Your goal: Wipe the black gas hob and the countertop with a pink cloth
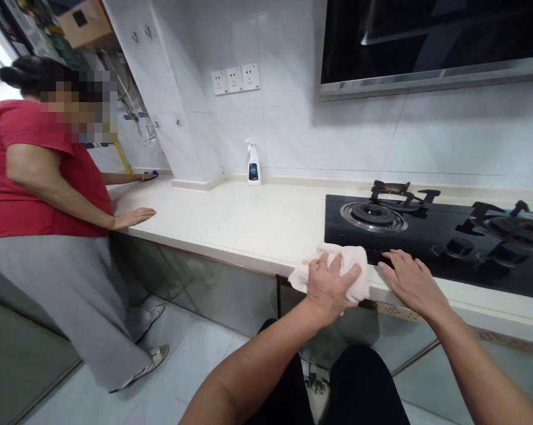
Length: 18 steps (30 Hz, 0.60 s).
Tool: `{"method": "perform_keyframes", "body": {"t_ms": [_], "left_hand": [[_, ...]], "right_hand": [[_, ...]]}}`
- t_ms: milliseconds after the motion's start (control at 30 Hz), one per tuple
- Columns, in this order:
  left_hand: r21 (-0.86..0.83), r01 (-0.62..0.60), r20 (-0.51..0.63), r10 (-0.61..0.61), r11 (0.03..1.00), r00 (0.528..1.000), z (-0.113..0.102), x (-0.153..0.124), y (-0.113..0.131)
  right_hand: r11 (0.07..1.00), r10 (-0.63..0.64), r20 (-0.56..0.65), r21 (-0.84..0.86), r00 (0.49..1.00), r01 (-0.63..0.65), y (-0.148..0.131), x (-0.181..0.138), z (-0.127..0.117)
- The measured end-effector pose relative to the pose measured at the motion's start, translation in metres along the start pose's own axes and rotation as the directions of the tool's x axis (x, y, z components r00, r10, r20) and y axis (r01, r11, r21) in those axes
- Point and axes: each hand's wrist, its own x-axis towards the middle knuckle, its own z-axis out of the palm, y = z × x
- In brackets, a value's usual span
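Note:
My left hand (330, 288) is on a pale pink-white cloth (358, 262), its fingers bent over it. The cloth lies bunched across the counter's front edge and covers the near left corner of the black gas stove (337, 236). To the right, my right hand (411, 280) rests palm down at the stove's front edge and the counter strip, fingers stretched and holding nothing. Close to its fingertips are the stove's control knobs (458, 248).
A white spray bottle (254, 168) stands against the wall on the pale counter (231, 218). At left, a co-worker in a red shirt (75, 183) leans over it with a blue cloth (150, 175). A range hood (434, 77) overhangs the stove; a pot support (403, 198) sits behind the left burner.

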Motion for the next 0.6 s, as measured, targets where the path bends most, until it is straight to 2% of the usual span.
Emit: {"method": "perform_keyframes", "body": {"t_ms": [100,200,333,433,500,600], "left_hand": [[-0.006,-0.111,-0.026,0.110,0.994,0.994,-0.006,-0.011,-0.018],[0.015,-0.090,-0.071,0.090,0.996,0.993,-0.021,-0.039,-0.069],[0.109,0.125,-0.043,-0.121,0.986,0.992,-0.052,-0.083,-0.151],[0.190,0.332,0.024,-0.343,0.924,0.939,-0.081,-0.107,-0.197],[0.214,0.453,0.057,-0.475,0.865,0.878,-0.097,-0.116,-0.213],[0.199,0.543,0.124,-0.570,0.816,0.812,-0.112,-0.115,-0.215]], "right_hand": [[1.000,-0.026,-0.007,-0.008,1.000,0.025,0.010,-0.002,0.007],[0.999,-0.050,-0.020,0.002,0.999,0.050,0.017,-0.004,0.013],[0.999,-0.035,0.000,0.025,0.999,0.035,0.017,-0.008,0.015],[1.000,-0.022,0.023,0.021,0.999,0.022,0.014,-0.010,0.015],[0.999,-0.045,-0.002,0.002,0.999,0.045,0.013,-0.011,0.016],[0.994,-0.110,-0.064,-0.029,0.992,0.109,0.014,-0.014,0.020]]}}
